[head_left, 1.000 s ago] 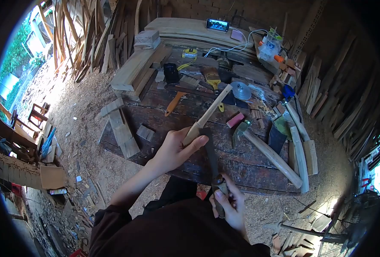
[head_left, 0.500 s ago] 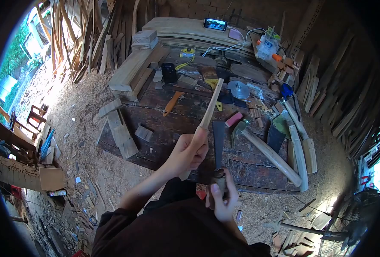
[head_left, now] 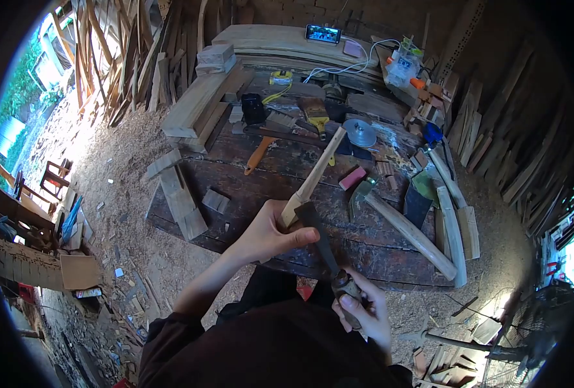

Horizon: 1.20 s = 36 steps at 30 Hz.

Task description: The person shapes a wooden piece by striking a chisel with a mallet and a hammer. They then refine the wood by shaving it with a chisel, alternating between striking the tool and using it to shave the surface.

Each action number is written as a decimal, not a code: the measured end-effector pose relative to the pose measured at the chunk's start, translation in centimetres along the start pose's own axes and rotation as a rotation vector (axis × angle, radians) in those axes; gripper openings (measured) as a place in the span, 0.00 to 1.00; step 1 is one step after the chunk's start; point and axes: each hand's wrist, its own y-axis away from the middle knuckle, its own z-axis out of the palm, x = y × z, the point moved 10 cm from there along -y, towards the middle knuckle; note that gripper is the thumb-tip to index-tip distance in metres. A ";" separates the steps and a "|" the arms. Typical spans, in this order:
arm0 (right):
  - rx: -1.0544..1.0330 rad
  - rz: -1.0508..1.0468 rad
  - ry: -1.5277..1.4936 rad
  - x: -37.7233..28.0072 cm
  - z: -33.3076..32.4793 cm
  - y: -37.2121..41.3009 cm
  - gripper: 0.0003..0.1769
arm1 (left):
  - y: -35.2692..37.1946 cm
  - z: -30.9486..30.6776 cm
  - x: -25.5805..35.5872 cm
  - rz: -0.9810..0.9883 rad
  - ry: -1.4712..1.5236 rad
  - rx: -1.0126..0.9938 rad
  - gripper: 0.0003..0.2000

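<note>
My left hand (head_left: 271, 234) is closed round the lower end of a tapered wooden stick (head_left: 319, 169), which points up and away over the bench. My right hand (head_left: 364, 307) grips the round handle of a flat dark metal tool (head_left: 319, 240), a chisel or a file. The tool's broad tip lies against or very near the stick, just above my left fingers. Beyond them on the bench are a pink block (head_left: 352, 178), an orange-handled tool (head_left: 260, 156) and a brush (head_left: 314, 114).
The dark wooden bench (head_left: 377, 258) bears a hammer (head_left: 410, 234) at the right, wood blocks (head_left: 182, 200) at the left, a tape measure (head_left: 280, 78) and a phone (head_left: 323, 33) at the back. A fan (head_left: 532, 336) stands low at the right.
My left hand has shifted slightly left and down, its thumb now stretched toward the tool. My right hand has moved right and down, and the tool now slants toward the stick.
</note>
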 end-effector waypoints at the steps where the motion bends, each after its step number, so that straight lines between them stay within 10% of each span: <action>1: -0.002 0.000 -0.001 -0.2 -0.3 0.0 0.27 | 0.1 0.0 0.2 0.011 -0.052 -0.012 0.20; 23: 0.250 -0.262 0.260 0.2 0.4 -0.9 0.26 | -0.2 1.1 -1.2 -0.071 0.123 0.190 0.22; 36: 0.106 -0.013 -0.014 0.5 0.2 -0.5 0.28 | 0.0 0.2 -0.3 0.084 -0.231 0.140 0.17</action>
